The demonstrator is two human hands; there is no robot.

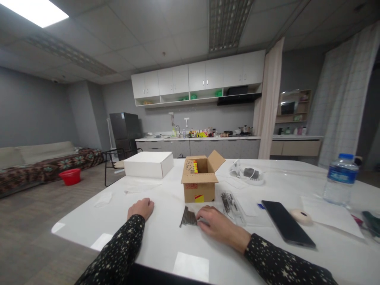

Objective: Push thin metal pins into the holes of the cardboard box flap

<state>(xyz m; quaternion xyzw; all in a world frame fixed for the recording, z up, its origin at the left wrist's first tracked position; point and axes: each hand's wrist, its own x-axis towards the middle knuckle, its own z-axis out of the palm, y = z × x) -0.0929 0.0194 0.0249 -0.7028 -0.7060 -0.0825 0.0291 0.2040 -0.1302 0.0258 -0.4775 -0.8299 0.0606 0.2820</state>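
Note:
A row of thin dark metal rods (188, 217), which look like long screws or nails, lies side by side on the white table. My right hand (218, 223) rests at the right end of this row, fingers bent down and touching it; whatever is between the fingertips is hidden. My left hand (141, 208) lies on the tabletop to the left, fingers curled in, nothing visible in it. Just behind the row stands an open cardboard box (199, 191) with its flaps up. Beside my right hand, a clear plastic case (234, 208) holds several dark and silvery pieces.
A white box (148, 164) sits at the back left. On the right are a black phone (287, 222), a round beige object (301, 216), white paper (332, 217) and a water bottle (341, 180). A white corded device (252, 175) lies behind the case.

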